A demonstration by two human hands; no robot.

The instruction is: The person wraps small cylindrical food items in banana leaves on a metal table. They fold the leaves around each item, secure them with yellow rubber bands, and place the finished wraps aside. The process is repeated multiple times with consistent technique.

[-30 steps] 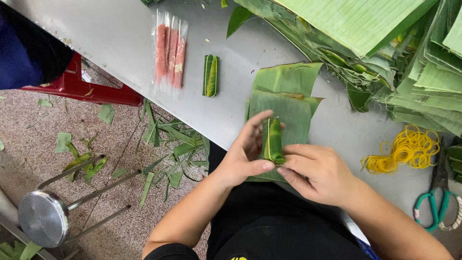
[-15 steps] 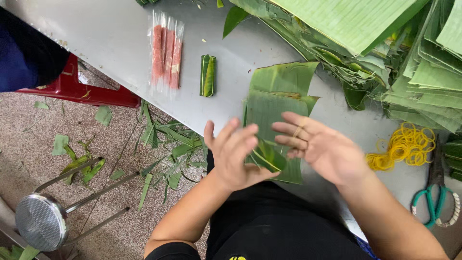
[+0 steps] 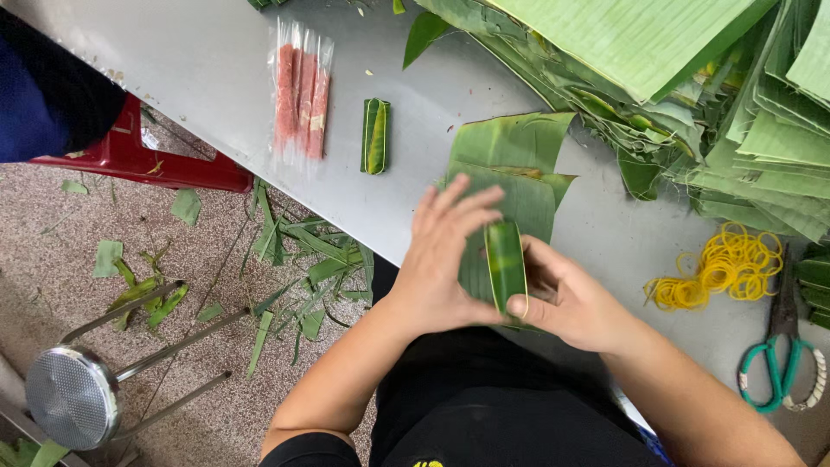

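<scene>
My left hand [image 3: 445, 259] and my right hand [image 3: 575, 298] hold a small roll wrapped in green leaf [image 3: 506, 264] between them, over a flat stack of cut banana leaf pieces [image 3: 510, 160] on the grey table [image 3: 207, 69]. The left hand's fingers are spread and press against the roll's left side. My right hand grips it from the right, with the thumb under its lower end. A finished leaf-wrapped roll [image 3: 375, 136] lies further left on the table, beside a clear packet of pink sausage sticks [image 3: 301, 99].
Large piles of folded banana leaves [image 3: 692, 78] fill the table's far right. Yellow rubber bands [image 3: 718, 268] and green-handled scissors [image 3: 778, 363] lie at the right. Below the table are leaf scraps [image 3: 294, 259], a metal stool [image 3: 73, 393], a red stool [image 3: 147, 160] and another person's dark sleeve [image 3: 43, 95].
Half a second ago both hands were spread flat over the leaf. Now they have closed in around the roll and hold it upright between them.
</scene>
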